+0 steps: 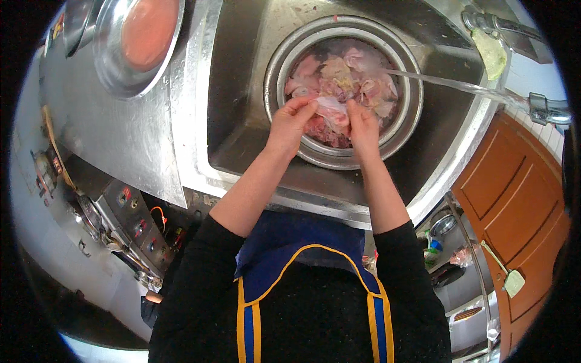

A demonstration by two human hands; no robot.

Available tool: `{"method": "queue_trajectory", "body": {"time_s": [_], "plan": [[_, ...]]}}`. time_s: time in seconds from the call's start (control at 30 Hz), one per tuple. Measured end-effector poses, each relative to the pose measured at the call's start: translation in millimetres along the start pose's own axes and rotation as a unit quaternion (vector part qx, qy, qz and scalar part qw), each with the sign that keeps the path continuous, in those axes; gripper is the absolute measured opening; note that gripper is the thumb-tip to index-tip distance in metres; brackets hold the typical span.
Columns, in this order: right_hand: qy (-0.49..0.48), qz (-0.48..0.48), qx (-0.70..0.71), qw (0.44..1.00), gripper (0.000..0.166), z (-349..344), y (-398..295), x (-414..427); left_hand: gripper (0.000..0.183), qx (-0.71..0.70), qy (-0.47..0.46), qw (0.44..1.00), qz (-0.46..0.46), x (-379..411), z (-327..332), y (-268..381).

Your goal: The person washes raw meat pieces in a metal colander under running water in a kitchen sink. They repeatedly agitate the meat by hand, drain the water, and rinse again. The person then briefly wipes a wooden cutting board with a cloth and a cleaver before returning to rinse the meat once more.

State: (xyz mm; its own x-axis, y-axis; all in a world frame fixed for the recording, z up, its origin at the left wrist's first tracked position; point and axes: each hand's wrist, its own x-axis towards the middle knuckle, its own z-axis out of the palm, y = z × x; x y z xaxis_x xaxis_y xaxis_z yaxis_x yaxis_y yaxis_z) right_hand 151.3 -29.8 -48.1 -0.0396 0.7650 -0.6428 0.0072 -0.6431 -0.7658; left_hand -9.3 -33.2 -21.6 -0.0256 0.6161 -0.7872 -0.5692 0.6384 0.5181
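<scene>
Between my left hand [295, 118] and my right hand [364, 125] a pale pink piece of raw meat [333, 111] is held, pinched by the fingertips of both. It is over a round metal basin [275, 77] that stands in the sink. Several more pieces of raw meat [304, 72], pinkish and with some yellowish fat, lie in water in the basin. A stream of water [454, 81] runs from the faucet [551, 111] at the right into the basin. The undersides of the held piece are hidden.
The stainless steel sink [236, 149] surrounds the basin. On the metal counter [131, 140] at the left stands a metal bowl [106, 68] with pinkish liquid. A green cloth or sponge [490, 54] rests on the sink's right rim. A brown panelled door [513, 195] and a fly swatter [514, 282] are at right.
</scene>
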Motion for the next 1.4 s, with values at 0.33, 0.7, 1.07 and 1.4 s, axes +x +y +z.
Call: {"method": "queue_trajectory", "body": {"time_s": [0.33, 0.7, 1.07, 1.4], "plan": [[0.060, -0.082, -0.359, 0.928, 0.039, -34, -7, 116, 0.049, 0.383, 0.027, 0.893, 0.234, 10, -38, 38], [0.005, -0.263, -0.472, 0.842, 0.042, -24, -13, 20, 0.027, 0.189, 0.171, 0.962, 0.102, 94, -58, 24], [-0.043, -0.245, -0.595, 0.765, 0.049, 44, -8, 52, 0.040, 0.076, 0.205, 0.974, -0.063, 36, -58, -19], [0.122, -0.073, -0.460, 0.877, 0.042, -45, -23, 75, 0.028, 0.117, 0.117, 0.983, 0.083, 91, -53, 16]]}}
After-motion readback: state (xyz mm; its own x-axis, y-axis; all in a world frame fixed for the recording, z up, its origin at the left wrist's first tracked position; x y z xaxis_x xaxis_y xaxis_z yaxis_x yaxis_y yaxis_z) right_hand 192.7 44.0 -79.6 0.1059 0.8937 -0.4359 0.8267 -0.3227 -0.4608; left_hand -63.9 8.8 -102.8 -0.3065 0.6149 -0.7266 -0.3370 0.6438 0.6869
